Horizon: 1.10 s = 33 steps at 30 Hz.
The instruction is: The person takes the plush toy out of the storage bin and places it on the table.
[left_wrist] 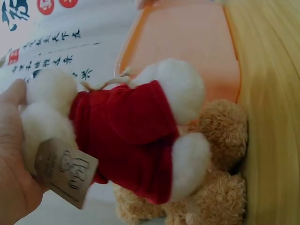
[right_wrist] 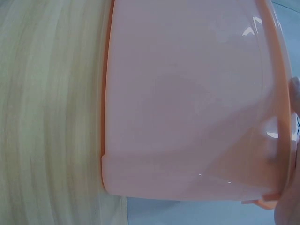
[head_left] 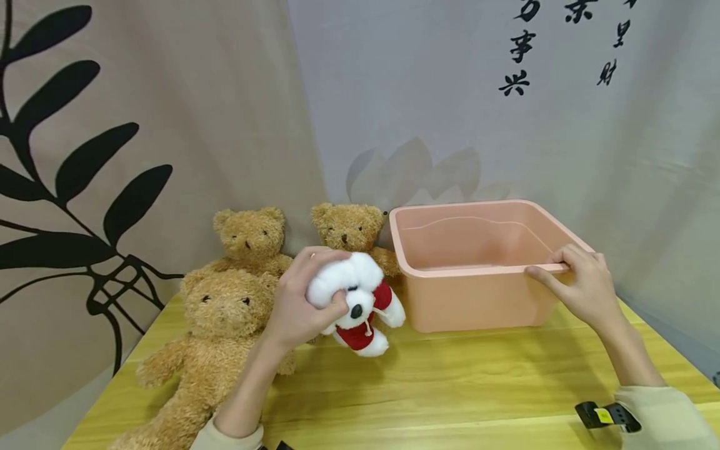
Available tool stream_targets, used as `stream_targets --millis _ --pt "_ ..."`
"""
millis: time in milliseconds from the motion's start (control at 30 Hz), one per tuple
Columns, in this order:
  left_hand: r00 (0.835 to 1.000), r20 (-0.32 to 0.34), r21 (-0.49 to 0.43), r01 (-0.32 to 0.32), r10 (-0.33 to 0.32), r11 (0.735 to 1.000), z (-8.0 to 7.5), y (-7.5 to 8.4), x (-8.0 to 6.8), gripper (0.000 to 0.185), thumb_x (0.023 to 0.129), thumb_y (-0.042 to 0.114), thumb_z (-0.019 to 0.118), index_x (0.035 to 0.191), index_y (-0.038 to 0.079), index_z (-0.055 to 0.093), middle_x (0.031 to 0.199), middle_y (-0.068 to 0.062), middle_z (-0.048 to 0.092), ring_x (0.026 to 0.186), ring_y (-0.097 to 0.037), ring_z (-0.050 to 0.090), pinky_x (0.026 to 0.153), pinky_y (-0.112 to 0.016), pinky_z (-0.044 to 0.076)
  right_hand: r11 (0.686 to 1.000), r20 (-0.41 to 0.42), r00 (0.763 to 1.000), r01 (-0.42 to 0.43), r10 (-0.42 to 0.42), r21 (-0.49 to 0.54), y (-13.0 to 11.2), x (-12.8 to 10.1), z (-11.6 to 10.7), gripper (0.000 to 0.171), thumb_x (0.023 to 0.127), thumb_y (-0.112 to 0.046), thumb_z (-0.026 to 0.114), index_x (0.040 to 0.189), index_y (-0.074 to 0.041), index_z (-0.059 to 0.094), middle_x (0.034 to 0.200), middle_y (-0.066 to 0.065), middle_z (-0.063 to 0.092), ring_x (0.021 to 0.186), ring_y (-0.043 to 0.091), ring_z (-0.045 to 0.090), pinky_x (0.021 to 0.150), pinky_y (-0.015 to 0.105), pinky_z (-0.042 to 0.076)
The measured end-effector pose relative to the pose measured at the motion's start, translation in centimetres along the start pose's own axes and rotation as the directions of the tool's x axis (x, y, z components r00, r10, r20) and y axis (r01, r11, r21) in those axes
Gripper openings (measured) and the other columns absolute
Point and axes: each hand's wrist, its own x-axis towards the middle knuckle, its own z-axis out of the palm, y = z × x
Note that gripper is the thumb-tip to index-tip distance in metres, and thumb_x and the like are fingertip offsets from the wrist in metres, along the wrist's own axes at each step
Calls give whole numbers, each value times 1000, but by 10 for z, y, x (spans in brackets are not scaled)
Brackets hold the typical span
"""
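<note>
Gripping a white plush dog (head_left: 357, 300) in a red top by the head with the left hand (head_left: 298, 300), fingers curled round it, holding it just left of the pink tub (head_left: 467, 300) and clear of the wooden table (head_left: 450, 387). Clasping the tub's near rim at its right corner with the right hand (head_left: 579, 284), thumb lying along the front edge. Sitting left of the tub against the curtain, three brown teddy bears (head_left: 222, 312), the nearest to the tub right behind the dog. Dangling from the dog in the left wrist view, a paper tag (left_wrist: 63, 171).
</note>
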Motion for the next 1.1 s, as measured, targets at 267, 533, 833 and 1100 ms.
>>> stream_targets --millis 267,533,833,1100 --pt "992 112 24 65 -67 998 8 4 -2 53 73 7 74 126 16 68 124 -4 59 103 -22 62 75 -36 60 1000 -7 1000 22 -22 3 5 1 2 29 80 -23 86 77 -12 59 70 -8 51 68 4 38 83 40 22" --pt "985 141 54 93 -100 994 9 7 -1 53 74 10 74 126 17 67 125 -4 58 104 -22 60 75 -35 59 1000 -9 1000 28 -28 0 5 2 2 30 80 -21 86 77 -11 58 68 -9 49 67 5 37 82 38 21" --pt "965 196 71 166 -176 984 12 9 -1 52 77 15 76 128 20 66 124 -2 59 102 -21 61 73 -33 59 1000 -16 999 29 -29 0 4 1 1 27 78 -18 86 77 -11 60 69 -11 52 67 2 38 80 40 23" --pt "898 344 84 262 -275 961 4 17 1 53 76 17 79 127 20 66 123 1 59 103 -20 62 79 -35 58 1000 -14 999 29 -29 -6 3 0 2 28 79 -22 86 77 -12 60 71 -10 54 68 2 39 81 42 24"
